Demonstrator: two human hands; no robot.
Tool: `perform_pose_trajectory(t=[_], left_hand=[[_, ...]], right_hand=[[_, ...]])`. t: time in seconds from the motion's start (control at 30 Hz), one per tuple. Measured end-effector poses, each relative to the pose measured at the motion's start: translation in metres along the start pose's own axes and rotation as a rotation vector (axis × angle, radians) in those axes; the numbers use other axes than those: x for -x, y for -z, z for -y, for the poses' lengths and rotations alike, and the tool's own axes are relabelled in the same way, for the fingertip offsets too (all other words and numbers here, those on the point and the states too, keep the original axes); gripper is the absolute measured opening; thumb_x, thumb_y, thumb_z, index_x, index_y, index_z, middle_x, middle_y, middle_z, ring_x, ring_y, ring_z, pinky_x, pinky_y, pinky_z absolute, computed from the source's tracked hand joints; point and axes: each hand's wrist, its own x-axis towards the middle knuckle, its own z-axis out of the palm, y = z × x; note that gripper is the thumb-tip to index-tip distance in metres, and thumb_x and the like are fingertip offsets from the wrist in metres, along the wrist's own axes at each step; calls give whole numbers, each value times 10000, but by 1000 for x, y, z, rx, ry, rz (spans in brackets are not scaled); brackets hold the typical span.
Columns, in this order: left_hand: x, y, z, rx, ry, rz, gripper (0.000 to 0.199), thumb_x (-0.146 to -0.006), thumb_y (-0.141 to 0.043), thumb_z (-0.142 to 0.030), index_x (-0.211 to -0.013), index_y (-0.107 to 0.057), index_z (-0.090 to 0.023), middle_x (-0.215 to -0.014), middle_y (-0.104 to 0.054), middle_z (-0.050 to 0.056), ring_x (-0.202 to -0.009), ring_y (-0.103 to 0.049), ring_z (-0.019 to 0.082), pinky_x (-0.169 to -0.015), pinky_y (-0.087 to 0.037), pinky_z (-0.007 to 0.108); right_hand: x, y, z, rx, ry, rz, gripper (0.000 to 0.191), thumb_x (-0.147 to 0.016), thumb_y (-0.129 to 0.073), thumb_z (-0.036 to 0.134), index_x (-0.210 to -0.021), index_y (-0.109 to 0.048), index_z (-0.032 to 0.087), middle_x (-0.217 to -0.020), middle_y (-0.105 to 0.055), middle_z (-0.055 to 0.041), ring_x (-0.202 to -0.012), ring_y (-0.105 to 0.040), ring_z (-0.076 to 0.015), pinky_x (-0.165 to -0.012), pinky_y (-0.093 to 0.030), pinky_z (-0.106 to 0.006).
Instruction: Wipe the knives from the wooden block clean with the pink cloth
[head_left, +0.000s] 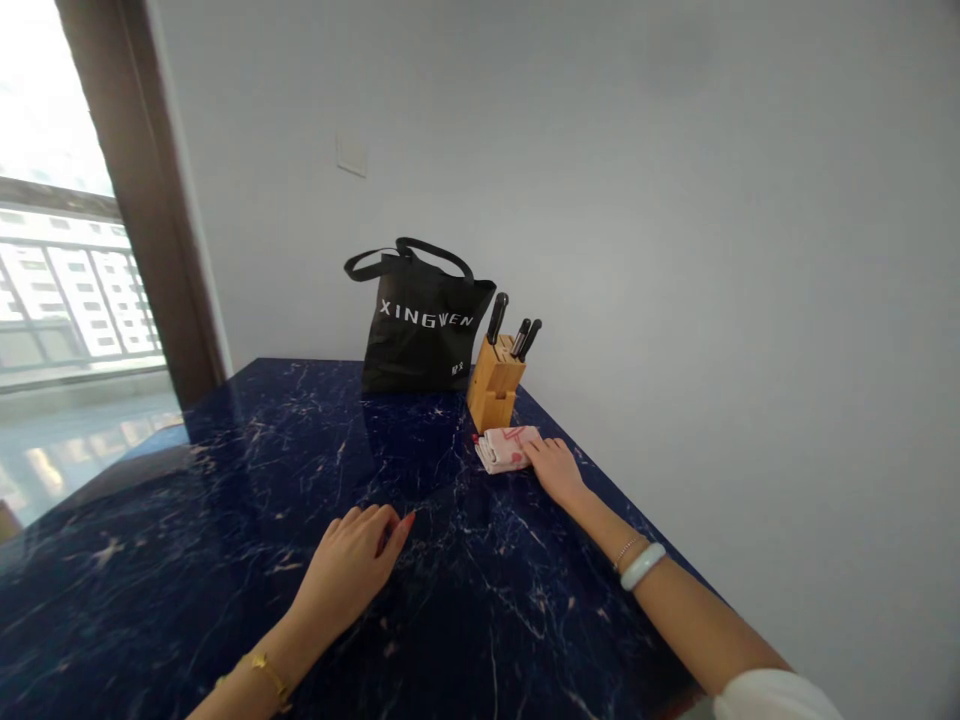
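A folded pink-and-white cloth (504, 449) lies on the dark blue marbled table, just in front of a wooden knife block (495, 388). My right hand (555, 468) grips the cloth at its right side, fingers over the top; the thumb is mostly hidden. Nearer to me and to the left, my left hand (352, 560) is low over the table with its fingers loosely bent and the thumb apart. Nothing shows in it. Black-handled knives (520, 338) stick up from the block's slots.
A black tote bag (420, 335) with white lettering stands at the back of the table (300, 440), left of the knife block. A pale wall (712, 300) runs along the right edge. At the left are a dark frame (154, 190) and a window with a railing beyond.
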Motion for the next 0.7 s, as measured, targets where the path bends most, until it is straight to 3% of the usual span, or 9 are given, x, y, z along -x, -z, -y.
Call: perform_pose_trajectory(t=[0.13,0.27,0.37,0.47,0.57,0.7], left_hand=[[1,-1,4,-15,-15,6,371,-845,-292,-448,-718,-553,-215,-713,-574,20,-725,-521,190,-709,-366,322],[0,-5,14,48,-57,5,331,-845,-312,-435,-827,-574,-233,-867,-589,19,-805,-536,184,-777,-389,344],[-1,-11,21,84,-78,-12,319,-837,-344,-436,-960,-563,-239,-994,-588,25,-913,-538,193,-845,-392,368],[0,-18,28,72,-95,-47,379,-826,-376,-441,-1095,-522,-219,-1120,-561,43,-1044,-499,204,-920,-373,379],[1,-25,37,29,-126,-73,441,-820,-389,-446,-1182,-472,-210,-1208,-519,45,-1128,-447,208,-964,-351,383],[1,-34,45,-23,-162,-64,463,-823,-385,-443,-1229,-435,-226,-1256,-480,31,-1164,-418,209,-997,-314,406]], right_hand=[[-1,2,-3,-68,-14,4,336,-835,-292,89,-1075,-508,182,-1079,-546,-94,-987,-457,-204,-863,-267,-345],[0,18,26,-228,-48,-66,324,-796,-350,80,-1068,-516,134,-1076,-536,-128,-1041,-430,-223,-902,-271,-364],[3,28,61,-485,145,-65,339,-805,-392,142,-1132,-483,129,-1151,-501,-111,-1093,-414,-189,-941,-287,-326],[7,32,90,-688,347,37,472,-817,-445,306,-1246,-386,117,-1283,-399,-118,-1195,-331,-184,-998,-259,-319],[11,33,102,-778,402,125,593,-820,-423,431,-1305,-301,112,-1354,-302,-127,-1252,-247,-197,-1036,-212,-340],[13,30,99,-827,409,199,633,-834,-347,495,-1330,-249,115,-1382,-244,-121,-1275,-195,-198,-1052,-184,-358]])
